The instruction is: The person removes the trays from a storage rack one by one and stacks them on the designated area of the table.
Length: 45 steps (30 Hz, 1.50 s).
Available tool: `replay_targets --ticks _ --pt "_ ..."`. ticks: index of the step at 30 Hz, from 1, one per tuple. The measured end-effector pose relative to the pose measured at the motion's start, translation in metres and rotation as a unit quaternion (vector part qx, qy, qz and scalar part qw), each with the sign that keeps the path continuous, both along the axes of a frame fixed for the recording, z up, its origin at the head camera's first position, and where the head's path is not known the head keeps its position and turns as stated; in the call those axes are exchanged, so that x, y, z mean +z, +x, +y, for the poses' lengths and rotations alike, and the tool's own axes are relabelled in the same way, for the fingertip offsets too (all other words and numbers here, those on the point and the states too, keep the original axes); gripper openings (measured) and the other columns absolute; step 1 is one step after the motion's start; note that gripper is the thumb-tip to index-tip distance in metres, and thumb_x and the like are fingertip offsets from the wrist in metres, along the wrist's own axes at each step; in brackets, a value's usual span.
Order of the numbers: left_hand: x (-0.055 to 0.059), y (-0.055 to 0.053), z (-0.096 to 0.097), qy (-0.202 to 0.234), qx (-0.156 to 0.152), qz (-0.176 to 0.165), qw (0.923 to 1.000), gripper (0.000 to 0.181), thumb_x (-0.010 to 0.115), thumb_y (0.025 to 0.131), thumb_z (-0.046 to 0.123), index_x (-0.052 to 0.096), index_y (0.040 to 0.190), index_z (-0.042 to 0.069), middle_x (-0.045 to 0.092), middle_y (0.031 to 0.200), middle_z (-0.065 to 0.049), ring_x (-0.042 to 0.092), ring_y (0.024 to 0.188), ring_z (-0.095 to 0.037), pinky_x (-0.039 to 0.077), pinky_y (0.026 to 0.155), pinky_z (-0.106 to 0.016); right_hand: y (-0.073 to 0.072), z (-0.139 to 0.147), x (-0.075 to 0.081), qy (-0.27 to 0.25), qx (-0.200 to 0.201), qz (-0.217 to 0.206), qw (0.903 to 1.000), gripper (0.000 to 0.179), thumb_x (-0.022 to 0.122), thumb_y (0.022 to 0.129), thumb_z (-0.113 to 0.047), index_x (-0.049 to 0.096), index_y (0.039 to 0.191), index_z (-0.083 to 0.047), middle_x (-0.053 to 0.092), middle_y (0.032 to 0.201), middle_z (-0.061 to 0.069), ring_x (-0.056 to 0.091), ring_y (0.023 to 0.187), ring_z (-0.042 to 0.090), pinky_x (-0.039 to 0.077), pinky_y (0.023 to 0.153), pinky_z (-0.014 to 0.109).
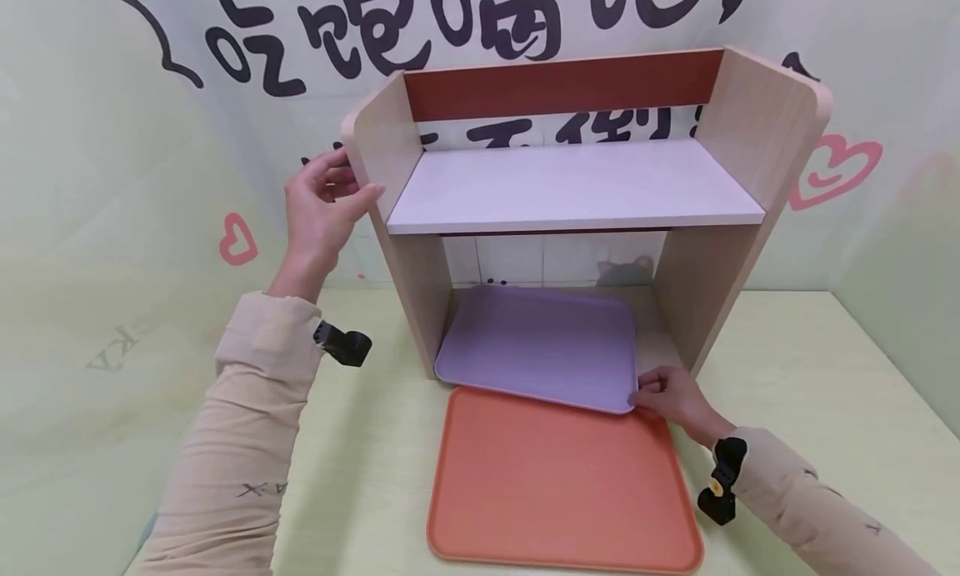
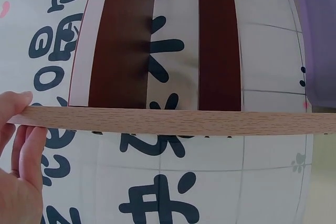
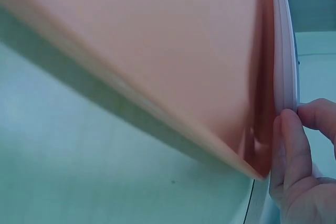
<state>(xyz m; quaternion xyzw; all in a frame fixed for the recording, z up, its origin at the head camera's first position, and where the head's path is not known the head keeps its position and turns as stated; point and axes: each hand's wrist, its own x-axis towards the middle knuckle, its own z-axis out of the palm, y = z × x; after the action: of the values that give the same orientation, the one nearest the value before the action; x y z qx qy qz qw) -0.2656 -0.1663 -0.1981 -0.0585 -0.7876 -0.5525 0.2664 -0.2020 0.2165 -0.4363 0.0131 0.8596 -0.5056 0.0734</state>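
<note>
A small wooden desktop shelf (image 1: 577,184) with a white middle board stands on the table. My left hand (image 1: 324,205) grips the front edge of its left side panel (image 2: 173,121), thumb on one face and fingers on the other. Within the lower compartment, a purple tray (image 1: 540,347) lies slightly askew, its front edge sticking out. My right hand (image 1: 675,399) pinches that tray's front right corner between thumb and fingers. An orange tray (image 1: 558,484) lies in front of the shelf, its back edge overlapped by the purple one.
Pale wood-toned table surface (image 1: 810,376) extends on both sides of the shelf. Behind stands a wall (image 1: 465,259) with large dark lettering and pink hearts. A red board (image 1: 562,87) spans the shelf's upper back.
</note>
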Motion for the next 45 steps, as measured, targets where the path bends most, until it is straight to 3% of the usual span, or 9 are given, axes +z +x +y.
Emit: replay_targets --ticks 11,20,27,33,41,45 --pt "0.0 0.0 0.001 0.003 0.003 -0.007 1.0 0.05 0.071 0.074 0.024 0.055 0.121 0.019 0.055 0.109 -0.008 0.054 0.09 -0.014 0.047 0.081 -0.026 0.016 -0.002 -0.003 -0.029 0.004 0.005 0.9996 0.038 0.069 0.075 -0.009 0.05 0.098 0.013 0.06 0.081 0.011 0.057 0.068 0.017 0.051 0.06 0.026" --pt "0.003 0.001 0.0 0.006 0.001 -0.003 1.0 0.05 0.071 0.073 0.024 0.055 0.121 0.019 0.055 0.109 -0.008 0.054 0.089 -0.014 0.047 0.081 -0.026 0.03 -0.009 -0.004 -0.099 -0.006 -0.032 0.9946 0.036 0.069 0.074 -0.002 0.042 0.093 0.011 0.06 0.072 0.007 0.058 0.064 0.013 0.051 0.06 0.025" --pt "0.002 0.0 0.0 0.009 0.001 -0.01 0.9999 0.05 0.071 0.074 0.024 0.055 0.121 0.019 0.055 0.109 -0.007 0.054 0.09 -0.014 0.047 0.081 -0.026 0.041 -0.014 -0.004 -0.096 -0.011 -0.054 0.9938 0.036 0.071 0.073 -0.006 0.04 0.089 0.006 0.055 0.066 0.004 0.053 0.062 0.013 0.048 0.057 0.021" --pt "0.001 -0.001 0.001 0.006 0.001 -0.012 0.9999 0.05 0.071 0.074 0.024 0.055 0.121 0.019 0.055 0.109 -0.007 0.054 0.091 -0.014 0.047 0.081 -0.026 0.049 -0.018 -0.007 -0.127 -0.012 -0.082 0.9884 0.037 0.07 0.074 -0.008 0.039 0.09 0.006 0.048 0.066 0.004 0.053 0.061 0.013 0.05 0.058 0.022" --pt "0.002 -0.001 0.003 0.002 0.001 -0.006 1.0 0.051 0.071 0.074 0.024 0.055 0.121 0.018 0.055 0.108 -0.007 0.054 0.089 -0.014 0.047 0.08 -0.025 0.049 -0.014 -0.008 -0.184 0.012 -0.086 0.979 0.032 0.065 0.078 -0.002 0.038 0.091 0.009 0.051 0.07 0.007 0.062 0.069 0.014 0.052 0.066 0.03" --pt "0.001 0.0 0.001 0.002 0.004 -0.007 1.0 0.051 0.071 0.073 0.024 0.055 0.121 0.017 0.055 0.108 -0.006 0.054 0.089 -0.014 0.048 0.08 -0.025 0.046 -0.006 -0.001 -0.155 0.029 -0.057 0.9858 0.027 0.062 0.08 -0.003 0.043 0.092 0.011 0.054 0.076 0.009 0.063 0.07 0.015 0.052 0.065 0.029"
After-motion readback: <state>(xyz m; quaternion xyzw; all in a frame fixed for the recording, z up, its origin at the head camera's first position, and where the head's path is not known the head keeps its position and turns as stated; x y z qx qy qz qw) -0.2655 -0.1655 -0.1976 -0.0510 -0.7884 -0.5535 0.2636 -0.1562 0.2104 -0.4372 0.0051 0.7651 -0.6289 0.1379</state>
